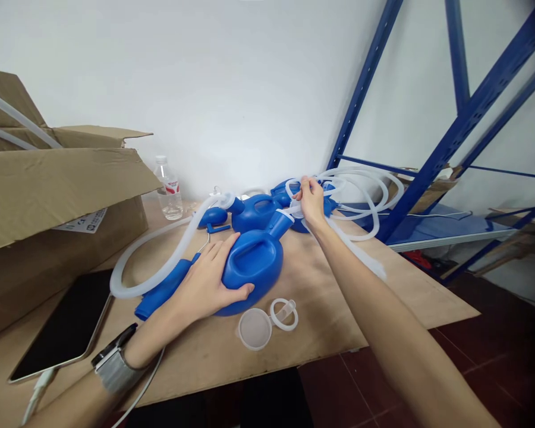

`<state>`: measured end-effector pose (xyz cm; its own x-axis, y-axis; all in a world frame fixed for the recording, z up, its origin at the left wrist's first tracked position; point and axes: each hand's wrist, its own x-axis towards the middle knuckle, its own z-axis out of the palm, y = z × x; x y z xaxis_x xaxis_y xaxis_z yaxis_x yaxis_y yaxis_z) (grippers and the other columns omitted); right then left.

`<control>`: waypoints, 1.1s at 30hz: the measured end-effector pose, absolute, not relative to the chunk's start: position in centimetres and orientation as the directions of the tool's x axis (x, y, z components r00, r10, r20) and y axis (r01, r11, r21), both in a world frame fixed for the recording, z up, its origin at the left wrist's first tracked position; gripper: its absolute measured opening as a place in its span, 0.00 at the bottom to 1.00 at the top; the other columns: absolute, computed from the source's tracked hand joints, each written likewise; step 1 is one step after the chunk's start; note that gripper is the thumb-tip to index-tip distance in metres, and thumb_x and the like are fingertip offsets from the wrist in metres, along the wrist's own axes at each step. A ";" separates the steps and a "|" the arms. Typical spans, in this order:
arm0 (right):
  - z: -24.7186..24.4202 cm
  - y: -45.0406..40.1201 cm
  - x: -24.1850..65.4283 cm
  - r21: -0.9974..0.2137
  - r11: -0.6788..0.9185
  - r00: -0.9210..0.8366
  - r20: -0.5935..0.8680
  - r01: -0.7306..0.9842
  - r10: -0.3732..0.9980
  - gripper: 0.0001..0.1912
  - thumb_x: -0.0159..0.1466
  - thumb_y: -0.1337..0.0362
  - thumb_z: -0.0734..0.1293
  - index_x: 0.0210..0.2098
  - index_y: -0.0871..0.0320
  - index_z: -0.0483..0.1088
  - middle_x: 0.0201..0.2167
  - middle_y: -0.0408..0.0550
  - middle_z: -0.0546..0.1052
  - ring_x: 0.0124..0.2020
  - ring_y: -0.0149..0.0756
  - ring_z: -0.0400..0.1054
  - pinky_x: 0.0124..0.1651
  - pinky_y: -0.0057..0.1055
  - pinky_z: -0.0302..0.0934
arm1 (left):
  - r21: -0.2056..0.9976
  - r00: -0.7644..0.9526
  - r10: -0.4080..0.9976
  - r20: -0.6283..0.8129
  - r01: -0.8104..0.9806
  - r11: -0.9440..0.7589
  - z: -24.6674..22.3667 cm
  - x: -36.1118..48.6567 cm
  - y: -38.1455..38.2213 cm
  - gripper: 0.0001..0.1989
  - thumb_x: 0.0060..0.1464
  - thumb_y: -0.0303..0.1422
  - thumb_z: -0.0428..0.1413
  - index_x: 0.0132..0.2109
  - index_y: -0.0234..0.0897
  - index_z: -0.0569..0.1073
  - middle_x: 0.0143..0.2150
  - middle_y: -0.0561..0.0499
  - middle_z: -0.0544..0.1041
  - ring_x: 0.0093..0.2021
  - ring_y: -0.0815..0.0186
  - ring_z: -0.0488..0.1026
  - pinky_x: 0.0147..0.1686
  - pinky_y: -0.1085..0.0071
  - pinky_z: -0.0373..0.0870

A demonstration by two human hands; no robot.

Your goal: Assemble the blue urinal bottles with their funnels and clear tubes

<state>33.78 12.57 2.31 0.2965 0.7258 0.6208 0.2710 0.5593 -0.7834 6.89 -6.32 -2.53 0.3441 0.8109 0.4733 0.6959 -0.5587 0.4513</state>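
Note:
A blue plastic urinal bottle (259,270) with a moulded handle lies near the middle of the table, its neck pointing up and right. My left hand (214,270) grips its left side, thumb along the near face. By the bottle's mouth, my right hand (311,201) pinches a translucent tube (354,248), which trails down to the right. Whether the tube's end touches the mouth is hard to make out. Below the bottle lies a round translucent cap (255,329) joined to a ring (284,315).
Behind are another blue bottle (255,211) and coiled tubing (383,178). At left stand an open cardboard box (62,178), a water bottle (169,190) and a tablet (65,324) with a cable. A rolled blue item (164,289) lies nearby. Blue metal shelving (428,169) rises at right.

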 end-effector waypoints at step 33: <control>-0.1 6.4 34.6 -0.606 0.671 -0.210 0.655 0.428 0.725 0.29 0.71 0.39 0.62 0.25 0.55 0.70 0.30 0.47 0.77 0.34 0.40 0.69 0.41 0.36 0.60 | 0.295 0.252 0.757 0.602 0.811 -0.505 -5.2 6.1 -4.9 0.47 0.60 0.54 0.62 0.78 0.49 0.50 0.72 0.38 0.64 0.72 0.41 0.63 0.68 0.42 0.64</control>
<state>34.65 6.40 -0.14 -0.2102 0.7255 0.6554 0.4276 0.6710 -0.6057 6.06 -4.86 -5.24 0.2522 0.7573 0.6023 0.8115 -0.5046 0.2947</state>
